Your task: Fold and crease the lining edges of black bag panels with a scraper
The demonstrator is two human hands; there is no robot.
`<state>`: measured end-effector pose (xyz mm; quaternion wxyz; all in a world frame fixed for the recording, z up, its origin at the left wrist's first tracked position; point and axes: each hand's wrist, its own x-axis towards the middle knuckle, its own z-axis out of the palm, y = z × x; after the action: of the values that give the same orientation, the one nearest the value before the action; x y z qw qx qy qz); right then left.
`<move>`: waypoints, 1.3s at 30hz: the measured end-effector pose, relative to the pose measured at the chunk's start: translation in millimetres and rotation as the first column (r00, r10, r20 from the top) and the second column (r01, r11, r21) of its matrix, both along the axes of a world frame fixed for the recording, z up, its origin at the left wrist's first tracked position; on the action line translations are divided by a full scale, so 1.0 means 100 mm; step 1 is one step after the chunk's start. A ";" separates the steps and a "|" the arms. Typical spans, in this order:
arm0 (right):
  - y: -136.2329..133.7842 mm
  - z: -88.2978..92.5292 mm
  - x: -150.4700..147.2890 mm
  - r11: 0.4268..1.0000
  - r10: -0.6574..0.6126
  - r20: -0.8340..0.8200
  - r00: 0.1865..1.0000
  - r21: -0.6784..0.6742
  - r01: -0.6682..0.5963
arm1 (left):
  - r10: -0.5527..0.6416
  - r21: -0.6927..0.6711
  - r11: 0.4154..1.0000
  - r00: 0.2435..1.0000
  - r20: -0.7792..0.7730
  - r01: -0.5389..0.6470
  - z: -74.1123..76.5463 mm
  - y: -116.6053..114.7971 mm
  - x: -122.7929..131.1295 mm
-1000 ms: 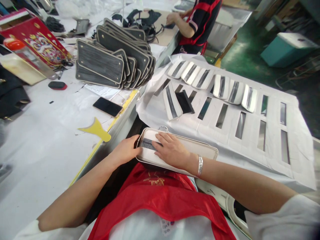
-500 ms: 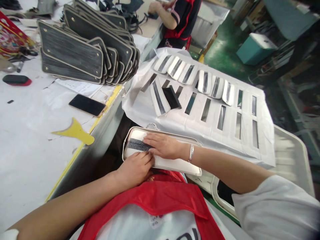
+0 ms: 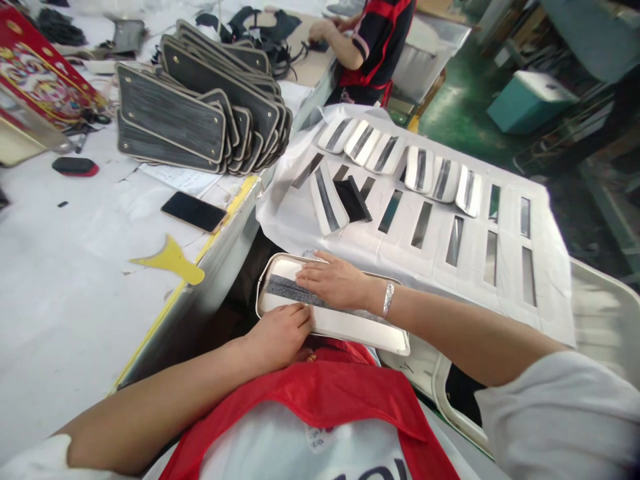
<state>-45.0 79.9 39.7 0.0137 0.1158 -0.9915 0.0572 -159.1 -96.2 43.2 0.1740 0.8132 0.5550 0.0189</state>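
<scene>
A long white panel with rounded corners and a dark grey strip along its middle lies in front of my body, over a cream-rimmed piece of similar shape. My left hand is closed on the panel's near edge, fingertips on top and the thumb low by the apron. Fingers outstretched, my right hand lies across the strip and the far half of the panel. It covers part of the strip. What supports the panel from below is hidden.
Left, a table holds stacked dark panels, a phone and a yellow scraper-like piece. Ahead, a white slotted sheet bears several white striped pieces. Another person sits beyond.
The whole view has shifted, so things appear farther right. My right hand has moved slightly toward the panel's far edge, baring more of the strip. My left hand keeps its place on the near edge.
</scene>
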 end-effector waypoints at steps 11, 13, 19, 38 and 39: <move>-0.38 0.01 -0.27 0.985 -0.127 -0.078 0.989 -0.131 0.116 | 0.034 -0.028 0.999 0.999 -0.032 -0.035 0.11 0.06 0.02; -0.37 -0.08 -0.27 0.985 -0.082 -0.076 0.994 -0.155 0.070 | -0.004 0.052 0.999 1.000 -0.027 0.005 0.09 0.03 0.00; -0.40 -0.18 -0.23 0.968 -0.189 -0.004 0.982 -0.167 0.185 | 0.094 0.454 0.856 0.937 0.336 -0.248 0.21 -0.21 -0.38; -0.43 -0.30 -0.14 0.962 -0.203 -0.071 0.977 -0.200 0.185 | 0.619 -0.179 0.781 0.780 0.091 -0.598 -0.01 0.16 -0.82; -0.43 -0.29 -0.14 0.963 -0.202 -0.071 0.977 -0.197 0.185 | 0.620 -0.165 0.782 0.777 0.111 -0.601 -0.03 0.15 -0.83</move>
<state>-58.6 37.2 10.4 0.0748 0.0192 -0.9865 0.1446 -241.9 -81.6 40.3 0.2505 0.5731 0.7731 0.1056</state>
